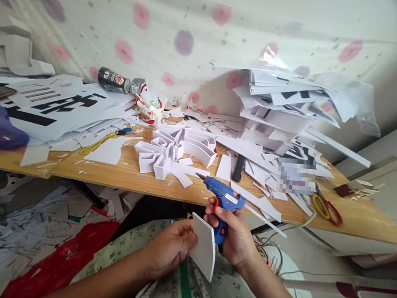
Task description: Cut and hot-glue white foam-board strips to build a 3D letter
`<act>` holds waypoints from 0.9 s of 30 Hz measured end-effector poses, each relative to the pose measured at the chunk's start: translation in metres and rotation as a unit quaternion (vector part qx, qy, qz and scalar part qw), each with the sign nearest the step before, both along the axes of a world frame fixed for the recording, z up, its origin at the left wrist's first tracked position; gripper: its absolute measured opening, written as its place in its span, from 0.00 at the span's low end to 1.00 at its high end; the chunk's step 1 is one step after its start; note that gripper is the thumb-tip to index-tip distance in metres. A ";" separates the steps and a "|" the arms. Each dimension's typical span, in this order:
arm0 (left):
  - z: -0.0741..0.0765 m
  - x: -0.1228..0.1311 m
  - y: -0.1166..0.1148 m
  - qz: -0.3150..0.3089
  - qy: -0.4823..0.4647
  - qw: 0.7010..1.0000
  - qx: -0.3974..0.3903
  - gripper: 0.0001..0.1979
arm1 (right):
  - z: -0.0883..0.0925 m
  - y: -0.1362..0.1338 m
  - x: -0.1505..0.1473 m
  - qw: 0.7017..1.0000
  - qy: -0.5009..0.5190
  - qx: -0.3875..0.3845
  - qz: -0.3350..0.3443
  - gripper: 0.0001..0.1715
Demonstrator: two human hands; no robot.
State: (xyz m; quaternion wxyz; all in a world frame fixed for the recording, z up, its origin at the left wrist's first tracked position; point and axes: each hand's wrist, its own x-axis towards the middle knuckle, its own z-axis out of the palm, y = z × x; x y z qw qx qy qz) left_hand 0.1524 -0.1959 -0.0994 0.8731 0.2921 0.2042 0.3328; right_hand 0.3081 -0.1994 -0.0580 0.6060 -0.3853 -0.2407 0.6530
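Note:
A white foam board piece (204,247) is pinched between the thumb and fingers of my left hand (173,246), over my lap. My right hand (235,231) is wrapped round the handle of a blue hot glue gun (224,195), its fingers near the red trigger. The nozzle points up and left, above the table's front edge, apart from the board piece. A white glue stick (265,220) sticks out of the gun's back. Just beyond the nozzle, raised white hollow foam board shapes (170,151) stand on the table.
White offcuts litter the wooden table (105,178). A tall stack of foam boards and sheets (283,96) stands at the right, with scissors (327,209) near the edge. Printed sheets (59,104), a yellow-handled tool (98,144), a black can (113,80) and a paper bowl (151,114) lie left.

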 end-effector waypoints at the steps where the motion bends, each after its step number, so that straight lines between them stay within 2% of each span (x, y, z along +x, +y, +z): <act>1: -0.002 -0.001 0.001 0.012 -0.005 1.000 -0.016 0.19 | 0.000 -0.001 0.002 1.000 -0.012 0.003 -0.007 0.16; 4: -0.006 -0.007 0.009 0.102 -0.020 0.991 -0.082 0.16 | 0.001 -0.008 0.015 0.992 -0.112 0.057 -0.021 0.15; 5: -0.006 -0.008 0.013 0.136 -0.022 0.985 -0.102 0.15 | 0.003 -0.011 0.021 0.981 -0.175 0.082 -0.021 0.14; 7: -0.005 -0.011 0.018 0.178 -0.021 0.975 -0.130 0.15 | 0.005 -0.016 0.030 0.941 -0.317 0.121 -0.006 0.13; 10: -0.004 -0.013 0.021 0.168 -0.022 0.975 -0.141 0.15 | 0.008 -0.020 0.035 0.865 -0.477 0.153 0.038 0.11; 13: -0.004 -0.013 0.021 0.146 -0.023 0.980 -0.137 0.15 | 0.008 -0.018 0.033 0.825 -0.537 0.170 0.047 0.14; 15: -0.004 -0.012 0.020 0.138 -0.019 0.982 -0.131 0.16 | 0.008 -0.017 0.031 0.816 -0.550 0.173 0.039 0.16; 19: -0.005 -0.011 0.021 0.117 -0.015 0.986 -0.114 0.17 | 0.008 -0.014 0.031 0.817 -0.552 0.162 0.039 0.18; 27: -0.008 -0.014 0.022 0.098 -0.018 0.990 -0.100 0.16 | 0.006 -0.014 0.029 0.813 -0.560 0.156 0.032 0.17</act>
